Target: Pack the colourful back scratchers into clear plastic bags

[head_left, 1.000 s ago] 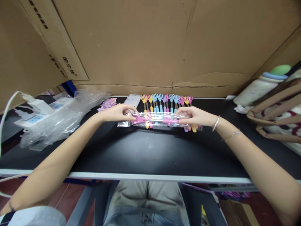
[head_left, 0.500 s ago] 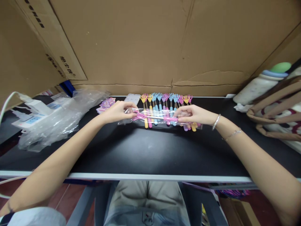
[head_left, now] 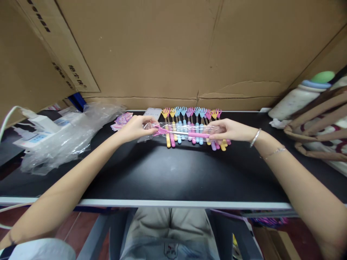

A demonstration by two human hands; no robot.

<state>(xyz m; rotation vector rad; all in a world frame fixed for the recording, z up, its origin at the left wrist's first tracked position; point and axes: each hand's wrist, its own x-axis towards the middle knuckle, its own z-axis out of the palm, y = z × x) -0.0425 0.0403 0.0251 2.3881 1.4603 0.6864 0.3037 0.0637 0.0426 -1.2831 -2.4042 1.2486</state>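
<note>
A pink back scratcher (head_left: pixel 192 135) with a metal shaft lies level inside a clear plastic sleeve (head_left: pixel 148 138), held up above the black table. At its claw end, my left hand (head_left: pixel 137 128) pinches the scratcher and sleeve between thumb and fingers. My right hand (head_left: pixel 229 130) is closed on the handle end, hiding the handle's tip. Behind and below the sleeve is a row of back scratchers (head_left: pixel 184 112) in yellow, pink, blue and purple, claws pointing to the back wall. The held sleeve partly covers their handles.
Clear plastic bags (head_left: pixel 67 144) lie over a white power strip (head_left: pixel 40 139) at left. Purple printed cards (head_left: pixel 123 120) and a phone (head_left: pixel 152 113) are behind my left hand. A bottle (head_left: pixel 298 99) and a bag (head_left: pixel 322 130) stand at right. Cardboard (head_left: pixel 162 50) walls the back.
My right hand has shifted right, and more of the pink handle shows between my hands. The left hand keeps its pinch at the claw end, moving little.
</note>
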